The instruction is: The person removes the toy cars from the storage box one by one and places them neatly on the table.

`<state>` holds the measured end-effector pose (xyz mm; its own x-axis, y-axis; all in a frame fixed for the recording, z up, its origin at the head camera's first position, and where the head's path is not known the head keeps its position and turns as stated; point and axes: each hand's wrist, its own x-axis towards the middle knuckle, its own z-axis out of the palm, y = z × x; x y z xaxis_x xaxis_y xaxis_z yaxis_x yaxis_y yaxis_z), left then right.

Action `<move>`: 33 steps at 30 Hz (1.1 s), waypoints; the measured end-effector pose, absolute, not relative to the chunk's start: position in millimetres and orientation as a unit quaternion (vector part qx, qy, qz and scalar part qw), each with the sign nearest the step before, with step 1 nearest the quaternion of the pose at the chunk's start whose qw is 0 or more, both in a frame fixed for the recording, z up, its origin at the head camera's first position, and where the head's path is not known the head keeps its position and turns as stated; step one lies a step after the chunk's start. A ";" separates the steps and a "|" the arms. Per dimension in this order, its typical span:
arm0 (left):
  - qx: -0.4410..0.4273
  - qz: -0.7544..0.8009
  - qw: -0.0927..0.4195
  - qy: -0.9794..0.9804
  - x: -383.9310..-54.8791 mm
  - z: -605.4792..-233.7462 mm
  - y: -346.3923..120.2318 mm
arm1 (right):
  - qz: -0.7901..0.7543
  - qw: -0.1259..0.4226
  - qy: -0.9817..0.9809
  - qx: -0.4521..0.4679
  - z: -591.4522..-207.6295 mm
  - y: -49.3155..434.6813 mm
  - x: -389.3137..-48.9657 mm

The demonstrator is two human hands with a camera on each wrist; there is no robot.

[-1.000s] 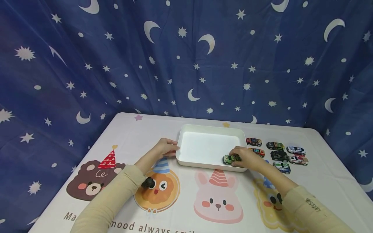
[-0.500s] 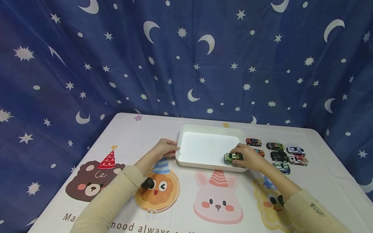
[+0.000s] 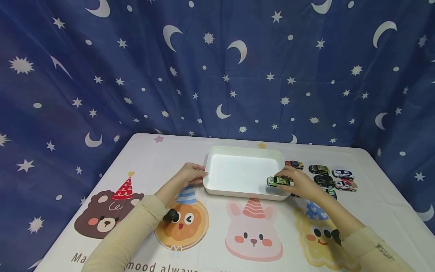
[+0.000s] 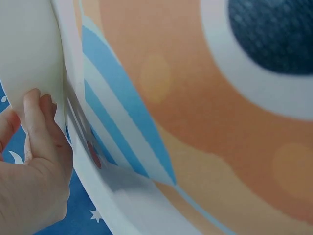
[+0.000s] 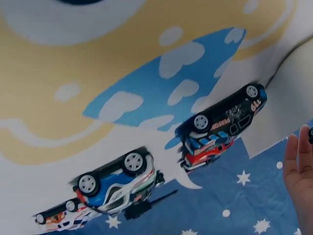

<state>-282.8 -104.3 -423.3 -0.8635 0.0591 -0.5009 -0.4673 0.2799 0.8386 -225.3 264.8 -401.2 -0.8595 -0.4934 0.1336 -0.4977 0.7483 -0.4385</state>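
My right hand (image 3: 300,183) pinches a green patterned toy car (image 3: 278,181) between thumb and fingers, over the front right corner of a white tray (image 3: 244,195). The car seems raised, with a shadow beneath it. Only a sliver of it shows at the right edge of the right wrist view, beside that hand (image 5: 301,181). My left hand (image 3: 190,173) rests with extended fingers against the tray's left wall. In the left wrist view those fingers (image 4: 36,117) touch the outer wall; whether any finger reaches inside is hidden.
Right of the tray stand several toy cars, among them a black one (image 3: 324,181), a white-and-red one (image 3: 346,185) and a dark one marked 779 (image 5: 220,115). A cartoon-printed cloth (image 3: 255,234) covers the table. Behind hangs a blue star-and-moon curtain (image 3: 217,68).
My right hand has moved the green car rightward and slightly up, from the tray's floor toward its right wall. My left hand stays at the left wall. The head view has shifted a little.
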 end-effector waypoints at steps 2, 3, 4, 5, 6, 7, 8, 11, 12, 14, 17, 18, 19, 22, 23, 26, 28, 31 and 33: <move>-0.134 0.585 0.224 0.768 -282.2 -424.0 -104.3 | 0.236 0.006 -0.934 0.267 -399.9 267.7 -223.2; -0.138 0.581 0.221 0.771 -281.8 -424.2 -103.7 | 0.235 0.010 -0.934 0.269 -399.2 269.1 -222.1; -0.138 0.582 0.219 0.771 -281.4 -424.4 -103.7 | 0.233 0.014 -0.933 0.272 -398.5 270.5 -221.2; -0.137 0.584 0.218 0.770 -281.1 -424.5 -103.7 | 0.233 0.018 -0.933 0.275 -398.1 272.0 -220.4; -0.138 0.585 0.216 0.769 -280.8 -424.6 -103.6 | 0.231 0.021 -0.932 0.277 -397.8 273.6 -219.6; -0.138 0.585 0.216 0.770 -280.3 -424.2 -103.6 | 0.229 0.025 -0.932 0.279 -397.3 275.2 -218.7; -0.138 0.586 0.215 0.769 -280.0 -424.1 -103.6 | 0.226 0.029 -0.933 0.279 -396.8 276.8 -217.8; -0.138 0.591 0.214 0.766 -279.6 -424.1 -103.5 | 0.216 0.036 -0.936 0.276 -394.7 282.2 -214.7; -0.137 0.591 0.213 0.766 -279.3 -424.0 -103.3 | 0.212 0.038 -0.937 0.274 -393.9 284.3 -213.6; -0.136 0.592 0.212 0.766 -279.0 -424.1 -103.0 | 0.205 0.038 -0.942 0.263 -392.2 288.3 -210.7; -0.134 0.591 0.211 0.767 -279.1 -424.6 -102.2 | 0.199 0.029 -0.949 0.243 -389.3 294.8 -206.1; -0.135 0.590 0.210 0.768 -279.3 -424.4 -101.7 | 0.198 0.026 -0.950 0.238 -388.3 297.2 -204.5; -0.135 0.591 0.209 0.768 -279.3 -424.6 -101.7 | 0.197 0.023 -0.952 0.233 -387.8 299.5 -202.9; -0.136 0.590 0.208 0.768 -279.7 -423.9 -100.9 | 0.197 0.023 -0.954 0.224 -386.1 307.5 -198.4; -0.136 0.590 0.208 0.768 -279.8 -423.5 -100.6 | 0.198 0.025 -0.954 0.225 -385.9 310.7 -196.8; -0.138 0.588 0.211 0.768 -280.0 -422.4 -99.8 | 0.196 0.030 -0.955 0.222 -386.2 320.0 -191.8; -0.139 0.589 0.211 0.768 -280.0 -422.0 -99.8 | 0.196 0.030 -0.954 0.223 -387.0 326.1 -188.8; -0.141 0.590 0.212 0.766 -279.4 -422.0 -100.8 | 0.197 0.019 -0.956 0.217 -388.7 334.8 -185.4; -0.141 0.592 0.212 0.765 -278.7 -422.5 -101.9 | 0.193 0.017 -0.959 0.208 -391.0 340.8 -183.2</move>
<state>-278.7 -101.9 -422.5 -0.8700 0.0353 -0.4918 -0.4671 0.2604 0.8450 -183.2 340.8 -391.0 -0.9131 -0.3921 0.1120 -0.4049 0.8392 -0.3630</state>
